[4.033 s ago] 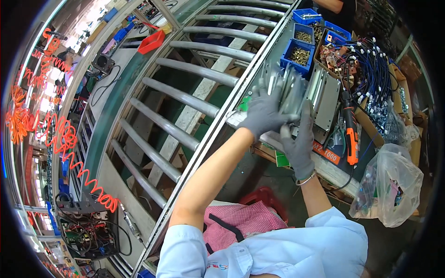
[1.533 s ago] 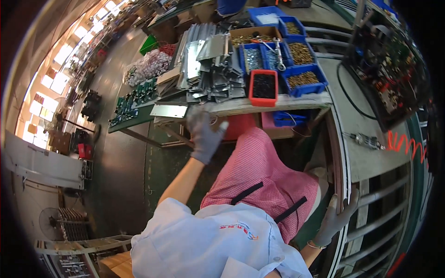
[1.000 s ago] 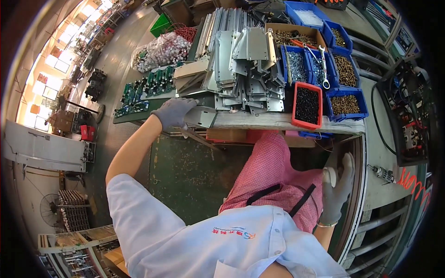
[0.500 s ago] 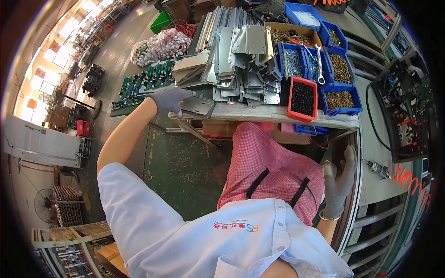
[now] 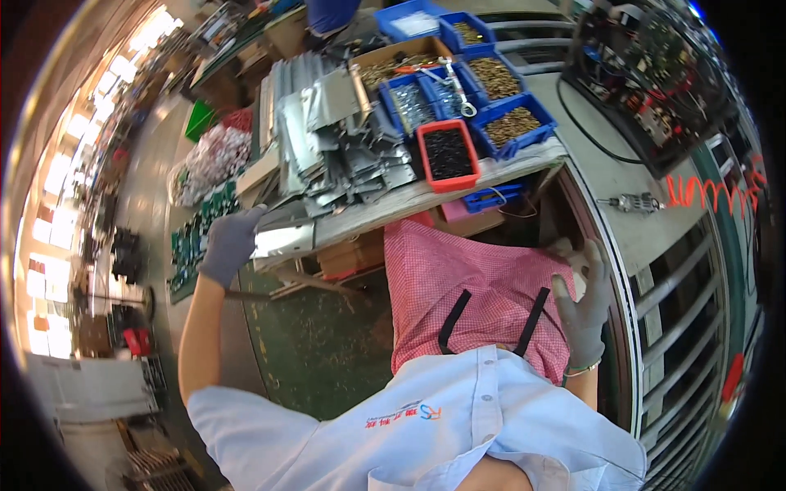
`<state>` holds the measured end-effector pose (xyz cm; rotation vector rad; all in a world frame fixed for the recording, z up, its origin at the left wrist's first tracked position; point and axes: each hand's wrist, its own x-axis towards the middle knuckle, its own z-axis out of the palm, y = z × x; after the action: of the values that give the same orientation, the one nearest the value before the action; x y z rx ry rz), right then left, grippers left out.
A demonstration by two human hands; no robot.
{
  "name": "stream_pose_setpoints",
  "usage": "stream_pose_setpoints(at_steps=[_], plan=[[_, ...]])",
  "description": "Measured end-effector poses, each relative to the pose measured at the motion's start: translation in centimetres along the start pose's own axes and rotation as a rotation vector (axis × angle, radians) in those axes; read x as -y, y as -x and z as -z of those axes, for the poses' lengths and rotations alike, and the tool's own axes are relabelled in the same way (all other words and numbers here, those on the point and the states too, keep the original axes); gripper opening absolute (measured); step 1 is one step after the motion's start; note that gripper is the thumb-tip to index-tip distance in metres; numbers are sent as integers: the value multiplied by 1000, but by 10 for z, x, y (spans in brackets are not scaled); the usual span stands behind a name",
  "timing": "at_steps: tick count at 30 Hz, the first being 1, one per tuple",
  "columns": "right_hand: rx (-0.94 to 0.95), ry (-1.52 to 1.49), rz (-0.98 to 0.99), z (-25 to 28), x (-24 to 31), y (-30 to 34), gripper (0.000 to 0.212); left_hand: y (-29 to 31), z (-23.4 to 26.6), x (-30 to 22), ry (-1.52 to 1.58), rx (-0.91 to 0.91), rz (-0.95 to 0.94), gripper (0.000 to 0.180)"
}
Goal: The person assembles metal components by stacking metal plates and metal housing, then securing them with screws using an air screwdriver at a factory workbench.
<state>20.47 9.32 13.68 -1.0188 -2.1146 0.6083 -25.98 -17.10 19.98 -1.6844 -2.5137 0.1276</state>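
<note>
Left hand (image 5: 232, 245) at the left end of a metal plate (image 5: 286, 239), by the table's (image 5: 360, 219) near left corner; whether gripping, cannot tell. Right hand (image 5: 583, 315) empty, fingers spread, beside the pink apron (image 5: 483, 270).

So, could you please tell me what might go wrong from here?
The loosely piled metal plates could slide if disturbed. The red bin sits at the bench's front edge, so a bump might spill its black pieces. The left hand, close to another plate at that edge, might nudge it off.
</note>
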Motion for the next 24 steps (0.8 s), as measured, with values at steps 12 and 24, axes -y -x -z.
stream_pose_setpoints(at_steps=[12,24], plan=[[34,-128,66,-5,3,-42,65,-174,-49,-213,-166,-576,-295,37],[-93,82,-187,30,-92,-20,61,-276,-78,-200,-109,-192,-223,11]])
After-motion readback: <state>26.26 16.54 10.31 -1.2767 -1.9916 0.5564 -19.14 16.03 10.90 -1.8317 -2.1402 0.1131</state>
